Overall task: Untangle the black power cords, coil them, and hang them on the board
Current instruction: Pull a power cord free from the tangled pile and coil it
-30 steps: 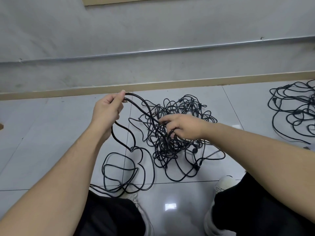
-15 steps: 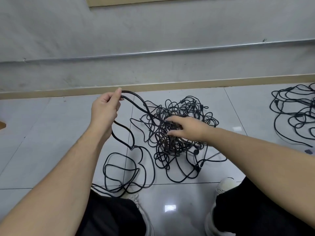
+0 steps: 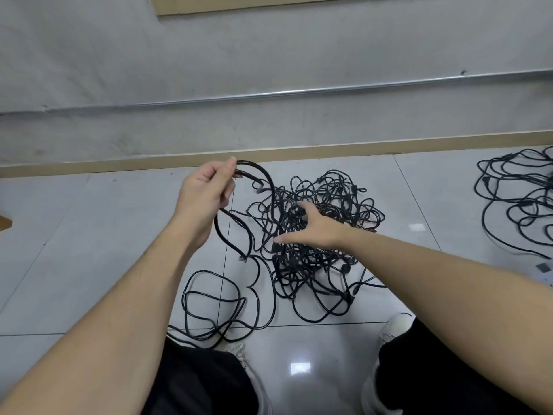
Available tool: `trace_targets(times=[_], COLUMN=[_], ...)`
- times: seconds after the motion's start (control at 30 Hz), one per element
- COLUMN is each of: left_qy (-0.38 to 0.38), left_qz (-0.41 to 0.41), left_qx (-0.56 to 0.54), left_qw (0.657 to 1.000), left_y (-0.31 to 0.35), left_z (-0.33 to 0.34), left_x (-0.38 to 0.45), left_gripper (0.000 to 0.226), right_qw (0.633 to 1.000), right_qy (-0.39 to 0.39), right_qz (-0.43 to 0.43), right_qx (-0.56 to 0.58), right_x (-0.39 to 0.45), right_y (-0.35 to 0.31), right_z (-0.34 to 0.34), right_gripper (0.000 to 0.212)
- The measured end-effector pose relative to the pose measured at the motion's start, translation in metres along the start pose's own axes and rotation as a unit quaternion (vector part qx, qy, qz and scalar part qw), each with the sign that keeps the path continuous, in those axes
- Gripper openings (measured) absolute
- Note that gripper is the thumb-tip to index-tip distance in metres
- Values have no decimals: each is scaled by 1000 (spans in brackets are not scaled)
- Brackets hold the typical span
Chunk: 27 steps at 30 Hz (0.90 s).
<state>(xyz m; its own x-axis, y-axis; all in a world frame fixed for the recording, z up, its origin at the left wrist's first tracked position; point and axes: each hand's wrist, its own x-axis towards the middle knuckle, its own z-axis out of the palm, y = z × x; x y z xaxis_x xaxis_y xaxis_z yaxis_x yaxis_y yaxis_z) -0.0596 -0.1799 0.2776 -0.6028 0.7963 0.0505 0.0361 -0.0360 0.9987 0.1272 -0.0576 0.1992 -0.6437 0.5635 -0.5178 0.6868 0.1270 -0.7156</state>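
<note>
While my left hand [image 3: 206, 196] pinches a doubled loop of black cord [image 3: 257, 175] between thumb and curled fingers, held up off the floor at centre frame, my right hand [image 3: 311, 227] is spread flat, fingers straight, over the tangled pile [image 3: 323, 235] and grips nothing. The pile sits on the tiled floor [image 3: 89, 235] just right of centre, below the skirting at the foot of the wall. The held cord arcs out of my left fist to the right and drops straight into the upper left edge of the tangle, so its run from hand to knot lies roughly left to right across the frame. That is the relation I am steering by: the strand enters the pile just left of my right fingertips [image 3: 299, 206], and my right hand is plainly the nearer one to that entry point.

A freed length of cord [image 3: 209, 307] lies in loose loops at lower centre-left, near my knees. A second heap of cords [image 3: 520, 205] rests well apart at the right edge. I see no board clearly; a tan strip at the top edge may be part of it, but I cannot tell.

My judgement: untangling is early, nothing coiled yet. Next I would hold the mass down with the right and draw leftward with the left, gently, since a hard pull could cinch the knot.
</note>
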Motion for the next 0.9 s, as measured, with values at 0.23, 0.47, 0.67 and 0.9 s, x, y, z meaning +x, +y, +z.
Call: trace_targets(times=[0.23, 0.47, 0.67, 0.9], left_qy=[-55, 71, 42, -292], left_qz=[0, -48, -106, -165], left_qx=[-23, 109, 198, 290], left_qw=[998, 990, 974, 896], left_y=[2, -6, -17, -11], left_z=[-8, -56, -75, -26], left_x=[-6, 15, 16, -11], left_gripper=[28, 28, 30, 41], right_qw=[986, 945, 950, 961], right_qy=[93, 115, 117, 117], right_qz=[-71, -96, -114, -175], right_qx=[121, 289, 267, 180], right_x=[13, 9, 4, -5], right_y=[-18, -28, -40, -65], right_z=[9, -15, -18, 12], right_gripper=[86, 23, 22, 13])
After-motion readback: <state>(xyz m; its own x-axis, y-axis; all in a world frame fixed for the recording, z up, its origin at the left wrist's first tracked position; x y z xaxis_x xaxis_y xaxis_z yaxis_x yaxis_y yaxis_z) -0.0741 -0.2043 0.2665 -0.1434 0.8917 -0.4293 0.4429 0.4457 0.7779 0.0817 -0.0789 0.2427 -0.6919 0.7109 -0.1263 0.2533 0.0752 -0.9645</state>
